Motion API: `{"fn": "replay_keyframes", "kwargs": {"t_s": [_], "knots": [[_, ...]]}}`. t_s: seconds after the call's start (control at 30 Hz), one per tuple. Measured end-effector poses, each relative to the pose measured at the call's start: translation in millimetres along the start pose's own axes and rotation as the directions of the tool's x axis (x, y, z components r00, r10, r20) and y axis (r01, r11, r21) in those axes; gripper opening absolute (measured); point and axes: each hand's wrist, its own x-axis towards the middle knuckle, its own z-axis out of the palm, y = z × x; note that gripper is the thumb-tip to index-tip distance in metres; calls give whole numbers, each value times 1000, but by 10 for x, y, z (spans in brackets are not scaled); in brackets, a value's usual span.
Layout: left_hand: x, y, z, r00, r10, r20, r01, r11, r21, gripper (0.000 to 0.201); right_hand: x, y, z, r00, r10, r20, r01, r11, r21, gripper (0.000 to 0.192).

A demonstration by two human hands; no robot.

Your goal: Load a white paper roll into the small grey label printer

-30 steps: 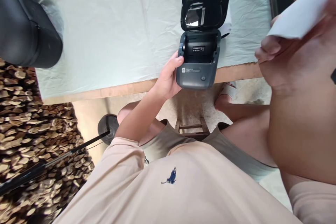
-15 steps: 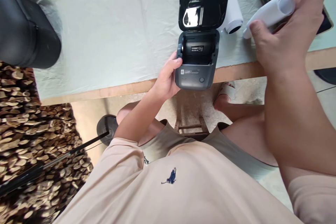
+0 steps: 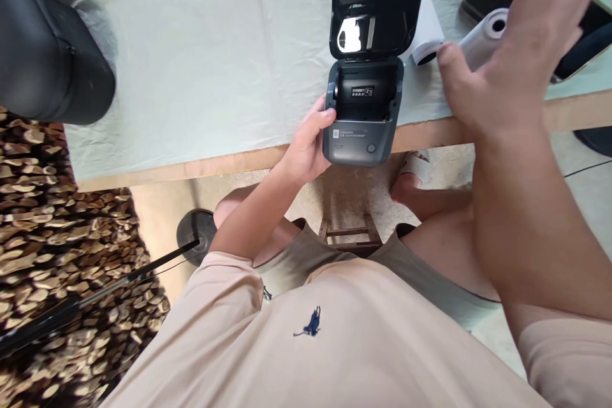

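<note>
Paper roll (image 3: 482,38), white and hollow-cored, sits pinched between my right hand's (image 3: 507,70) thumb and curled fingers, above the table edge, just beside a second roll (image 3: 427,35). I judge it light, crushable and prone to unspooling, so I'd hold its sides. My left hand (image 3: 306,150) wraps the open printer's (image 3: 362,118) side, thumb pressed against its top edge.

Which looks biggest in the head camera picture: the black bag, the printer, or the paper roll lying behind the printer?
1. black bag, largest, though the picture's edge cuts it off.
2. printer, with its lid open.
3. paper roll, smallest; the lid hides part of it.

The right hand holds a similar roll, nearer the camera, so those two cannot be ranked.
</note>
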Motion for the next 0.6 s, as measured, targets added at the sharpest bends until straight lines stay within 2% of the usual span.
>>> {"fn": "replay_keyframes", "kwargs": {"t_s": [0.07,0.17,0.27,0.4,0.6], "knots": [[3,-2,5,1000,6,14,-6,1000,-25,31,18,-32,19,996,-66,-61,62,996,-69,51],[11,-6,10,1000,5,22,-4,999,-36,31,71,-98,93,993,-119,22,121,983,-138,40],[19,-13,9,1000,20,20,-19,999,-45,30,123,-193,157,993,-47,105,62,988,-140,39],[15,-20,-7,1000,9,30,-7,998,-68,30,180,-272,174,990,82,110,-68,990,-127,34],[-11,-13,-27,999,-2,34,5,997,-74,29,229,-284,158,982,130,136,-105,978,-178,38]]}}
